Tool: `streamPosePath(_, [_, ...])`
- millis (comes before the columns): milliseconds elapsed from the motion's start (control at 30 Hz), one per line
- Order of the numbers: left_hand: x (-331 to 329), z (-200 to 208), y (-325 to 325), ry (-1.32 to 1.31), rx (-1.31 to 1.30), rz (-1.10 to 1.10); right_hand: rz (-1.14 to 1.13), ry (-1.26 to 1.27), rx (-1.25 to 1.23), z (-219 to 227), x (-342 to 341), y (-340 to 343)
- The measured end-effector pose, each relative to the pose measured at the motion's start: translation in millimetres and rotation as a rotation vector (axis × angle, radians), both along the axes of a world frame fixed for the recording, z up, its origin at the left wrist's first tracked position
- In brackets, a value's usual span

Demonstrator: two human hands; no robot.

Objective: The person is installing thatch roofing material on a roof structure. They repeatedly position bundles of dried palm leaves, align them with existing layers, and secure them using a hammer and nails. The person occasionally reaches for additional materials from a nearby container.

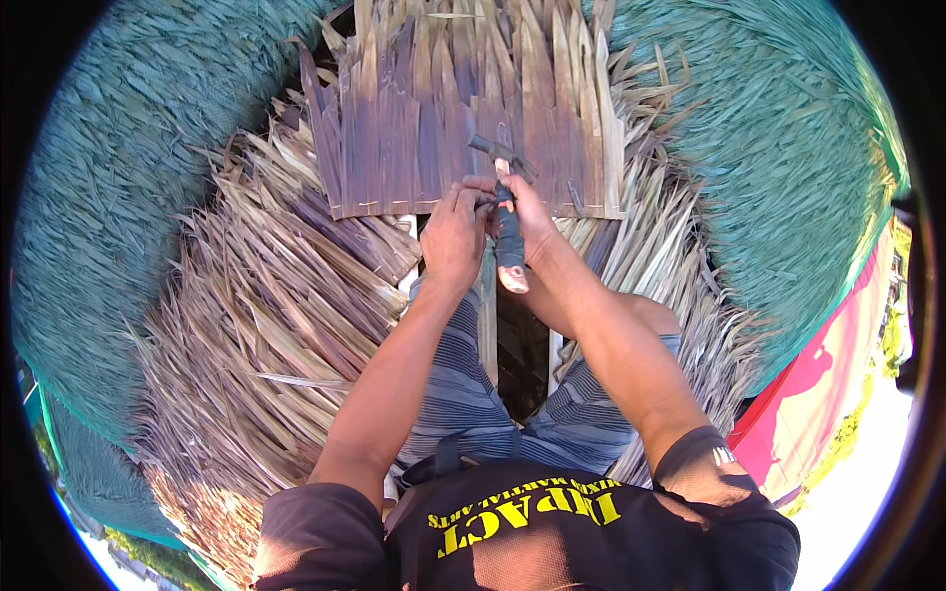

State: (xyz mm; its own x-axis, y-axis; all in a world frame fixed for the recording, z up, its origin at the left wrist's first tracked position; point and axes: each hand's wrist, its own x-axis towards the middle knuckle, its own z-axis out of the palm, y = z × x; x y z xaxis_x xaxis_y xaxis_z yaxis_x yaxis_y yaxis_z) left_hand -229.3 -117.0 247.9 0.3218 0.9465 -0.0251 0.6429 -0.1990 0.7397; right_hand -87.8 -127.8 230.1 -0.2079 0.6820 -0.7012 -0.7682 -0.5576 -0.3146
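Note:
A hammer (509,241) is in my right hand (537,217), its dark-wrapped handle worn pale at the butt and its metal head pointing away from me. Beside it my left hand (454,236) is closed, its fingertips pressed together close to the right fingers; what they hold, if anything, is too small to make out. Both hands are at the near edge of a panel of dried brown palm thatch (394,163), which has a thin strip along that edge.
Dry thatch (266,256) slopes away on the left, with more thatch (650,256) on the right. Green thatch-like mounds (99,197) rise on both sides. Between my legs is a dark gap (522,350) beside pale battens. A pink-red surface (798,394) lies at lower right.

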Motion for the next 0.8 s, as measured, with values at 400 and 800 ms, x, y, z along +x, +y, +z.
streamPosePath(400, [-89.6,-70.8,18.8,-0.323,-0.304,0.179,0.342,-0.328,-0.164,-47.3,-24.7,2.8])
streamPosePath(800, [-124.2,-158.3,63.9,0.026,0.008,-0.201,0.799,-1.461,0.075,-67.6,-42.1,-30.6])
